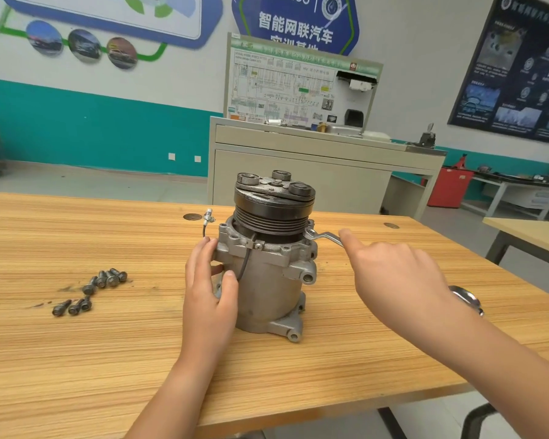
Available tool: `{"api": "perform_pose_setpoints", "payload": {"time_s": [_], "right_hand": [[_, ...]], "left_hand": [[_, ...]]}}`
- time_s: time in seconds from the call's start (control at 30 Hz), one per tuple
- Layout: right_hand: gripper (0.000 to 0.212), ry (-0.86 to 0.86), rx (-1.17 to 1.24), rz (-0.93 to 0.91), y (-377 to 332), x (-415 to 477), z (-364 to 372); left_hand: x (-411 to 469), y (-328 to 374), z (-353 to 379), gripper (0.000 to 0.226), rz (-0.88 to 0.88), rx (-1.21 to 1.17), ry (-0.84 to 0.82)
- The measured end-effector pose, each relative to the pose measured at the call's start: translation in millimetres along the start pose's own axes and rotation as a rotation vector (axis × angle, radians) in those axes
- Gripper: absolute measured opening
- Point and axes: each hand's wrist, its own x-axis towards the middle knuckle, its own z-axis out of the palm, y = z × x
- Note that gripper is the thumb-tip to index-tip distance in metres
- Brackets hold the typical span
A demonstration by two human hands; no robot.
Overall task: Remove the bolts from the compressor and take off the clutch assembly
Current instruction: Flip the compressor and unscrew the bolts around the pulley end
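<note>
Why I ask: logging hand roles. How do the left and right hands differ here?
The left hand wraps its fingers and thumb round the compressor; the right hand covers the wrench handle, its grip hidden. The left hand is on the compressor's left side, the right hand out to its right. Both are bare.

The grey cast-metal compressor (pixel 267 289) stands upright on end mid-way across the wooden table (pixel 76 359), its black grooved clutch assembly (pixel 274 201) seated on top, while several dark loose bolts (pixel 112 278) lie in two small clusters to its left.
</note>
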Motion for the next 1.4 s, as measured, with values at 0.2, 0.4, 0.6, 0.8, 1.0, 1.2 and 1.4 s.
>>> {"api": "perform_pose_setpoints", "payload": {"time_s": [0.2, 0.4, 0.6, 0.8, 1.0, 1.2, 1.4], "right_hand": [[0.065, -0.032, -0.106, -0.077, -16, 4, -9], [0.041, 0.001, -0.125, -0.161, 13, 7, -5], [0.028, 0.056, -0.078, -0.315, 32, 24, -9], [0.028, 0.009, -0.224, -0.424, 52, 52, 7], [0.039, 0.511, -0.035, -0.591, 62, 91, 39], [0.012, 0.663, 0.246, -0.529, 24, 108, 62], [0.03, 0.548, 0.761, -0.017, 25, 56, 45]], "left_hand": [[0, 1, 0, 0.046, -0.006, 0.002, -0.01], [0, 1, -1, 0.047, -0.016, -0.001, -0.02], [-1, 3, -1, 0.048, -0.011, -0.002, -0.032], [0, 1, 1, 0.049, -0.005, 0.01, -0.005], [-1, 4, 0, 0.051, 0.004, 0.009, 0.001], [-1, 5, 0, 0.051, -0.002, 0.01, -0.002], [-1, 1, 0, 0.047, 0.014, 0.034, -0.01]]}}
